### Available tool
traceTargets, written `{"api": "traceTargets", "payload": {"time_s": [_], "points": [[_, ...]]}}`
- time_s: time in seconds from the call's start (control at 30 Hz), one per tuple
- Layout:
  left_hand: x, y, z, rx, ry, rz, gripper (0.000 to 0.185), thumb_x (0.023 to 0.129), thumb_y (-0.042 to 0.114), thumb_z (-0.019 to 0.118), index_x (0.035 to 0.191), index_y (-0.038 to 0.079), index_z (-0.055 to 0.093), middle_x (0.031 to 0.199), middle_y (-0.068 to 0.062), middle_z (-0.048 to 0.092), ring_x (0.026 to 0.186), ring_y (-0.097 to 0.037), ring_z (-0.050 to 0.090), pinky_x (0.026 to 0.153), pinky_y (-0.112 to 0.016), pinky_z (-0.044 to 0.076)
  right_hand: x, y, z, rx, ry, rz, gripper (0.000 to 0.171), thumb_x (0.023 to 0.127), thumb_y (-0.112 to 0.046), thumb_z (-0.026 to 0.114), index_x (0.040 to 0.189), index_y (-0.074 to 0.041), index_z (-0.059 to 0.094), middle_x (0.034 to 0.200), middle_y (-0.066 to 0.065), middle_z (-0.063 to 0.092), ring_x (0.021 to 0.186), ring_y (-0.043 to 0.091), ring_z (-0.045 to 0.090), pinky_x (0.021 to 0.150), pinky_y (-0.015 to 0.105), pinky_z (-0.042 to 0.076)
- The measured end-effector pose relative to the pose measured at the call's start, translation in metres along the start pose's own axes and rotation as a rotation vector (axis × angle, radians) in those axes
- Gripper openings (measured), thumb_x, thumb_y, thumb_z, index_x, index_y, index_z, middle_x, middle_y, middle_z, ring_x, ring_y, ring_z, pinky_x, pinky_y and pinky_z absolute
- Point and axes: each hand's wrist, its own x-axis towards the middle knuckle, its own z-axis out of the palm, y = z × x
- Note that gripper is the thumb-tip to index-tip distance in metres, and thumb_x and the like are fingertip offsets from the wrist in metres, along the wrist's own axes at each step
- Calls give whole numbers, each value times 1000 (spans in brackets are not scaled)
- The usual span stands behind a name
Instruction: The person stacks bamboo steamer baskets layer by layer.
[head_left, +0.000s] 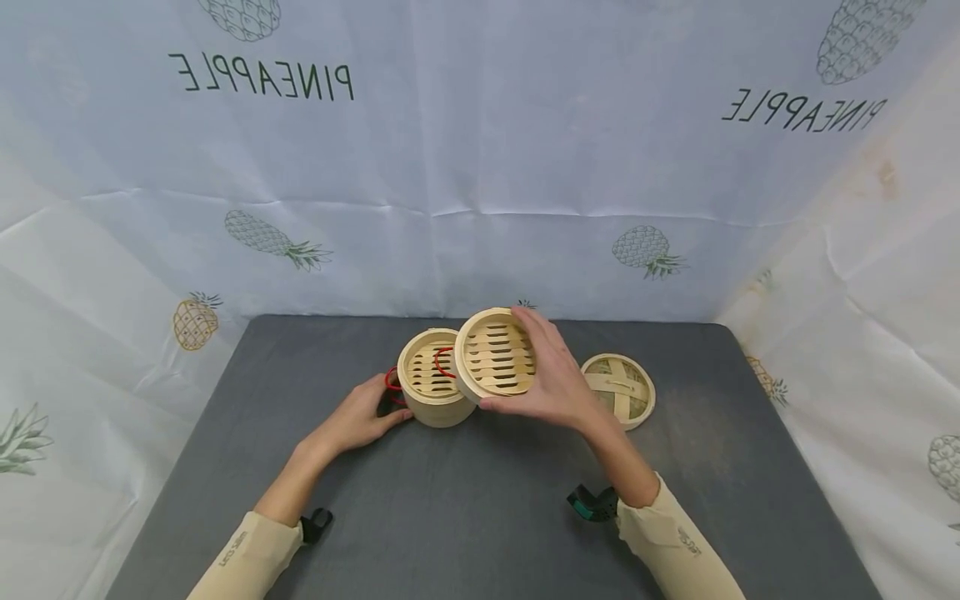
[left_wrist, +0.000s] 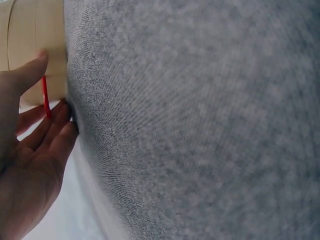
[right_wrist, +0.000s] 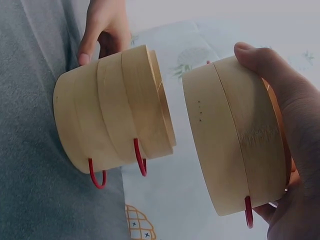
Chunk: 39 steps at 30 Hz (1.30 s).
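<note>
My right hand [head_left: 553, 375] grips a round bamboo steamer basket [head_left: 498, 357] by its rim and wall, thumb on one side and fingers across the other. That basket is tilted in the air, its slatted floor toward the head camera. Below and left of it, a stack of bamboo steamer baskets [right_wrist: 110, 110] stands on the table with a gap between the two. My left hand [head_left: 363, 414] holds the stack low on its left side, thumb against the wall [left_wrist: 52, 55] by a red loop handle [left_wrist: 46, 95]. Some left fingers are partly hidden behind the stack.
A woven bamboo lid [head_left: 619, 390] lies on the dark grey table [head_left: 465, 525], right of the raised basket. Behind the table hangs a white cloth [head_left: 487, 150] with pineapple prints. Black wrist devices [head_left: 594, 503] are worn at both sleeves.
</note>
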Motion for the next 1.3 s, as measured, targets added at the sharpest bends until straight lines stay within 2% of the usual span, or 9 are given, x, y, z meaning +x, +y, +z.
{"api": "traceTargets", "payload": {"time_s": [0.13,0.4,0.7,0.97,1.3], "points": [[1,4,-1,22,-5,-22,58,94,26,86,142,2,64,120,-14,73,112,-31,72,94,-58,59,2,-1,2,11,0,-11,131,68,-55,97,173,-24,25,177,12,32,166,37,29,126,72,33],[1,8,-4,32,-57,-73,58,97,25,84,146,4,62,126,-14,73,118,-31,71,101,-55,59,5,-7,8,18,7,-25,130,68,-56,96,173,-21,28,176,12,34,164,38,32,127,71,33],[2,8,-4,30,-59,-75,58,97,25,84,146,4,62,126,-13,73,119,-29,71,101,-53,59,9,-15,18,20,19,-46,128,67,-57,95,171,-19,31,175,11,37,163,38,35,125,71,35],[1,7,-4,18,-54,-77,57,97,24,84,146,4,62,126,-14,73,119,-30,71,101,-54,59,13,-20,24,35,17,-37,129,66,-58,96,171,-21,31,173,6,38,162,33,36,126,68,36],[-1,6,-4,9,-64,-75,56,98,23,83,145,3,61,125,-13,72,117,-29,72,99,-51,59,18,-25,31,31,17,-17,130,65,-58,98,171,-22,31,174,6,38,162,33,36,126,66,38]]}}
